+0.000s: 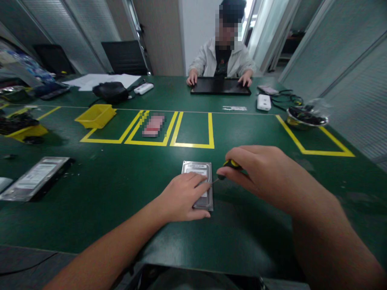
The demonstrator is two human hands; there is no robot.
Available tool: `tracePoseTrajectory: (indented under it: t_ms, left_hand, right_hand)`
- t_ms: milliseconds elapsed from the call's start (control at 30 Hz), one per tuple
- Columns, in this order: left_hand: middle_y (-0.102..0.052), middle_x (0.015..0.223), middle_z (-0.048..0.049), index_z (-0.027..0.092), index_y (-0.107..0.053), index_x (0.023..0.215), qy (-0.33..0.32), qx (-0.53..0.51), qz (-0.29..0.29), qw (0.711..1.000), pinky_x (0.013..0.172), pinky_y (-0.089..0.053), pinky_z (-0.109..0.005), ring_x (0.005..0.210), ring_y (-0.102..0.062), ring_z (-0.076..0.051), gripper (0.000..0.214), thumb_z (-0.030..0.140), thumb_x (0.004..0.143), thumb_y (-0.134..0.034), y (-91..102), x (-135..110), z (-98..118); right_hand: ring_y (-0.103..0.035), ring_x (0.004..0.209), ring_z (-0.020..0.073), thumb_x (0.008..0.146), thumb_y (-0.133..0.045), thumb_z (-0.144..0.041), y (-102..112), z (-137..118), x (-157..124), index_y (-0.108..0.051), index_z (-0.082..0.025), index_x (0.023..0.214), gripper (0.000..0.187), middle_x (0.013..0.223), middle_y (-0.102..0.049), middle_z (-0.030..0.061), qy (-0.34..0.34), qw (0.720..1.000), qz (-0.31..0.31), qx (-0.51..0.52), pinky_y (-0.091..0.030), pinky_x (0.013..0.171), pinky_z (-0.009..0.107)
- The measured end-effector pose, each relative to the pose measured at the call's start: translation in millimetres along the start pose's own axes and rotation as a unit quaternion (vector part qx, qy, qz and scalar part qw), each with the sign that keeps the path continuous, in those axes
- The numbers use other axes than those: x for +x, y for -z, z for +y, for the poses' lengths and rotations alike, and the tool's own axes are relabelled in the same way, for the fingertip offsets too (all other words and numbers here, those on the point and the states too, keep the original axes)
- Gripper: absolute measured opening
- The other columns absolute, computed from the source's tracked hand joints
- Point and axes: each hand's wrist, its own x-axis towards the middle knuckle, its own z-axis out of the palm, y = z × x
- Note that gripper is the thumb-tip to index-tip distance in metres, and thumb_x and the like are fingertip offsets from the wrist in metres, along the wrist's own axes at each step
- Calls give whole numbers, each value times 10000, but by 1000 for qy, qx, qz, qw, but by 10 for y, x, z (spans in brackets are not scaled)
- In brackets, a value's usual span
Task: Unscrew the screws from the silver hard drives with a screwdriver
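Note:
A silver hard drive with a white label lies flat on the green table in front of me. Across its top rests my left hand, fingers spread over the label and thumb by the near edge. My right hand is closed around a screwdriver with a yellow and black handle. The thin shaft slants down to the left, and its tip meets the drive's right side beside my left fingertips. Whether the tip sits in a screw is too small to tell.
A larger hard drive lies at left. Beyond stand a yellow bin, a blurred pink item inside yellow tape, and a metal bowl of dark parts. Opposite, a person's hands hold a black panel. Several cables lie at back right.

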Motion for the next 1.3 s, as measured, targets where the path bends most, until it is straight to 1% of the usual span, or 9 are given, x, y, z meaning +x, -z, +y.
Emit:
tracePoseTrajectory:
  t_ms: [233,467,667,867,1100,1200,1300]
  left_hand:
    - [-585,1287,-150,164,-558,1282,-2,4,9,1000,959,-479,-502,1154,-562,-354,711,694,809,-581,-13,-6,-12]
    - [-582,1289,-156,165,-549,1300,-3,0,12,1000,943,-480,-517,1136,-565,-358,733,713,812,-559,-23,-11,-21]
    - [-564,1321,-163,162,-552,1294,-4,-5,9,1000,957,-472,-517,1166,-552,-363,734,715,813,-563,-17,-2,-18]
    - [-611,1269,-167,142,-537,1289,-11,-29,21,999,996,-456,-499,1178,-568,-355,791,762,798,-554,-2,3,-34]
    - [-619,1271,-166,126,-533,1289,-8,-39,22,999,1002,-454,-491,1168,-574,-347,802,775,818,-514,12,8,-46]
    - [-622,1272,-162,127,-539,1285,-8,-38,21,999,1005,-453,-488,1170,-576,-341,778,763,837,-501,8,6,-51]
    - [-624,1273,-161,125,-542,1288,-9,-35,27,999,1018,-449,-484,1182,-574,-335,749,736,857,-501,0,3,-56]
  right_hand:
    - [-607,689,191,931,-614,-318,-31,6,24,-593,-166,857,171,750,-619,20,-5,1000,-14,6,-361,602,286]
    - [-583,673,184,925,-623,-309,-33,-20,19,-596,-168,860,158,754,-601,18,0,1000,-11,1,-346,587,286]
    - [-570,720,180,938,-604,-282,-14,-32,21,-653,-157,947,134,806,-593,26,25,1000,-3,18,-366,620,298]
    - [-563,780,173,966,-545,-243,-21,-35,9,-662,-157,1050,168,918,-580,52,35,997,9,61,-416,678,300]
    - [-571,844,173,954,-549,-190,-36,-38,4,-657,-146,1073,166,991,-590,65,47,994,31,94,-430,720,292]
    - [-581,848,163,942,-578,-192,-21,-33,-2,-642,-147,1075,155,980,-619,53,46,991,46,114,-418,716,277]
    - [-592,820,147,936,-587,-195,-4,-24,-15,-645,-151,1053,137,944,-647,35,47,989,45,134,-420,712,261]
